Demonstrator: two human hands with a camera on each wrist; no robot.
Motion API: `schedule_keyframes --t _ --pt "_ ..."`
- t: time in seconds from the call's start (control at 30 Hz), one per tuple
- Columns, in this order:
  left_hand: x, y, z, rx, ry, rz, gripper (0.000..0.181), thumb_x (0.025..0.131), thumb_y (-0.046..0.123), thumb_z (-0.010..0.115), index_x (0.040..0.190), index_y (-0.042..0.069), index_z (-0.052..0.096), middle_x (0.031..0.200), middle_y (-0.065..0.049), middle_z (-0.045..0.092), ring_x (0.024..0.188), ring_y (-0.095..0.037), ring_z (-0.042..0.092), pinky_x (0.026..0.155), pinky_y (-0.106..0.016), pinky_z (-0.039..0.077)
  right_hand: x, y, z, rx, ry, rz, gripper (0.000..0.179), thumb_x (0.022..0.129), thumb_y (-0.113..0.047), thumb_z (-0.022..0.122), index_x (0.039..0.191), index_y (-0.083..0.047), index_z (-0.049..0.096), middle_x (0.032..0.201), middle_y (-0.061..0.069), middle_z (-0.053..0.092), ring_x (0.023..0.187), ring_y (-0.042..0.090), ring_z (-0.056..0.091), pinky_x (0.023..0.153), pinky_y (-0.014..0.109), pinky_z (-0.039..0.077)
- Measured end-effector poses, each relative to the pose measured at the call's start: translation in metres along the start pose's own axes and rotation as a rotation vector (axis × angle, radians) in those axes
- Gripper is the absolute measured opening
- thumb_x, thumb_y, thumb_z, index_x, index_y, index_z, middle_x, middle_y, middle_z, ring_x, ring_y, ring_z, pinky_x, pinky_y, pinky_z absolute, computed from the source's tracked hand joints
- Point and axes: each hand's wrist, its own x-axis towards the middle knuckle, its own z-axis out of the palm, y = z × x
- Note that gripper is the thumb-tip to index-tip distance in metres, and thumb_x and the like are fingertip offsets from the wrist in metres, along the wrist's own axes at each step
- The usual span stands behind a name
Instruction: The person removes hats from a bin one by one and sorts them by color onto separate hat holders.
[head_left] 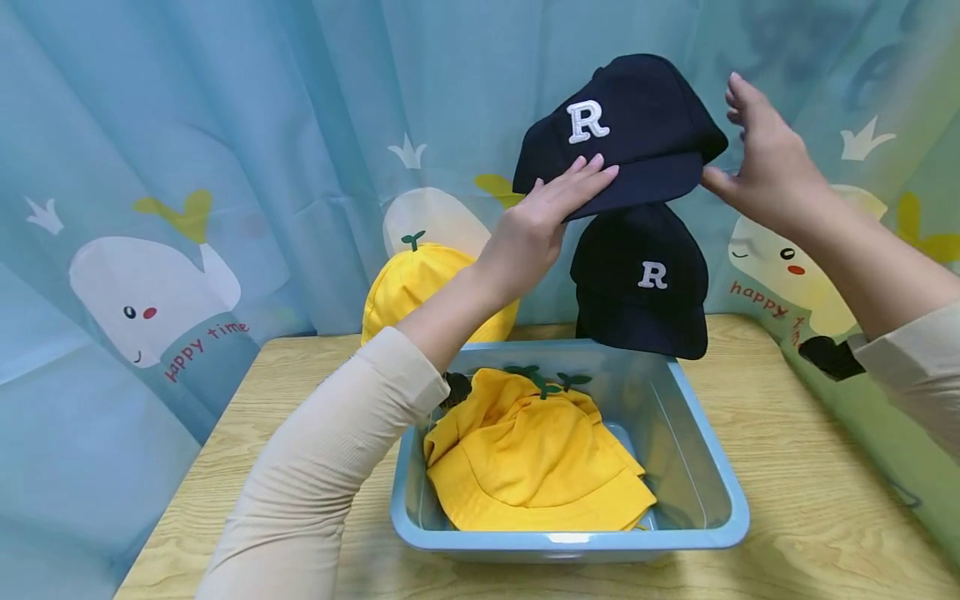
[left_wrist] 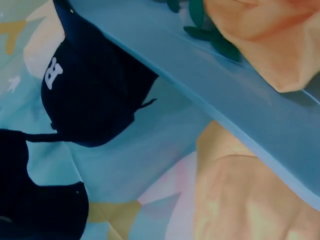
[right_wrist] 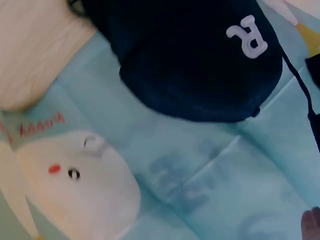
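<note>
In the head view a black cap (head_left: 637,117) with a white R is held up above the back of a blue bin (head_left: 731,500). My left hand (head_left: 536,221) grips its brim, fingers lying over the front and the thumb hidden. Beside the cap's other end, my right hand (head_left: 776,162) is spread, its thumb tip right at the brim's edge. Part of the held cap (left_wrist: 45,210) fills the lower left of the left wrist view. A second black cap (head_left: 637,258) hangs at the bin's back right rim, below the held one.
Yellow hats (head_left: 540,458) with green sprouts lie in the bin. Another yellow hat (head_left: 412,279) stands behind its back left corner, partly covered by my left arm. A wooden table (head_left: 817,492) carries the bin, and a blue curtain (head_left: 330,167) with whale prints hangs close behind.
</note>
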Motion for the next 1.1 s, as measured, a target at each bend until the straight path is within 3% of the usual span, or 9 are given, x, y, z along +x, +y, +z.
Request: schedule_keyframes --t 0.17,0.37,0.47,0.53,0.6,0.7,0.8,0.97,1.1 --pt "0.001 0.003 0.001 -0.005 -0.03 0.073 0.043 0.098 -0.006 0.034 0.136 0.005 0.05 0.143 -0.009 0.047 0.136 -0.015 0.037 0.112 -0.029 0.024 0.007 0.014 0.006 0.019 0.024 0.071 0.046 0.094 -0.008 0.045 0.139 -0.005 0.039 0.127 0.027 0.051 0.085 0.039 0.048 0.072 0.04 0.035" --pt "0.007 0.004 0.006 0.057 -0.114 0.094 0.046 0.099 -0.005 0.032 0.14 0.011 0.047 0.146 -0.005 0.044 0.139 -0.011 0.032 0.114 -0.03 0.019 0.02 0.027 0.011 -0.039 0.276 0.002 0.025 0.09 0.0 0.038 0.101 0.003 0.061 0.093 0.025 0.062 0.058 -0.01 0.028 0.063 0.022 0.023" --pt "0.013 0.004 0.013 0.116 -0.129 0.097 0.046 0.101 -0.003 0.031 0.141 0.014 0.047 0.146 -0.002 0.043 0.139 -0.011 0.032 0.113 -0.032 0.02 0.027 0.031 0.01 -0.046 0.328 0.02 0.033 0.092 0.001 0.038 0.114 -0.001 0.063 0.108 0.024 0.064 0.072 -0.005 0.051 0.071 0.017 0.032" --pt "0.017 0.005 0.018 0.145 -0.132 0.091 0.046 0.101 -0.002 0.031 0.141 0.015 0.047 0.146 -0.001 0.043 0.139 -0.011 0.032 0.113 -0.034 0.02 0.029 0.033 0.009 -0.037 0.297 0.061 0.039 0.093 -0.002 0.039 0.129 -0.003 0.056 0.123 0.024 0.059 0.098 0.017 0.062 0.092 0.023 0.04" --pt "0.021 0.005 0.023 0.16 -0.131 0.079 0.046 0.101 -0.002 0.031 0.141 0.016 0.046 0.147 -0.001 0.042 0.139 -0.011 0.032 0.113 -0.034 0.02 0.027 0.035 0.009 -0.011 0.217 0.101 0.05 0.092 -0.004 0.043 0.142 -0.005 0.041 0.14 0.023 0.046 0.123 0.041 0.047 0.108 0.041 0.035" --pt "0.026 0.004 0.03 0.166 -0.135 0.057 0.046 0.101 -0.001 0.031 0.142 0.016 0.046 0.147 -0.001 0.041 0.139 -0.012 0.032 0.114 -0.035 0.019 0.017 0.039 0.011 0.013 0.107 0.113 0.076 0.089 -0.008 0.053 0.152 -0.009 0.012 0.156 0.016 0.019 0.14 0.039 0.023 0.113 0.051 0.02" --pt "0.031 0.002 0.037 0.164 -0.151 0.021 0.046 0.101 0.0 0.031 0.143 0.016 0.044 0.148 0.0 0.04 0.14 -0.011 0.03 0.114 -0.036 0.017 0.003 0.043 0.02 -0.001 0.177 -0.103 0.084 0.088 -0.021 0.061 0.152 -0.009 0.009 0.158 0.017 0.01 0.145 0.033 0.013 0.116 0.046 0.015" --pt "0.037 -0.002 0.05 0.136 -0.191 -0.055 0.045 0.103 0.004 0.031 0.144 0.017 0.041 0.149 0.001 0.037 0.14 -0.009 0.028 0.114 -0.036 0.019 -0.021 0.044 0.044 -0.049 0.488 -0.66 0.067 0.093 -0.047 0.05 0.141 -0.002 0.034 0.145 0.025 0.038 0.136 0.035 0.036 0.113 0.039 0.027" --pt "0.041 -0.005 0.063 0.128 -0.257 -0.081 0.045 0.103 0.008 0.032 0.146 0.02 0.039 0.151 0.003 0.035 0.141 -0.008 0.026 0.115 -0.037 0.019 -0.031 0.039 0.051 -0.122 0.503 -0.797 0.038 0.097 -0.022 0.052 0.129 -0.001 0.052 0.13 0.02 0.056 0.12 0.033 0.055 0.102 0.037 0.041"
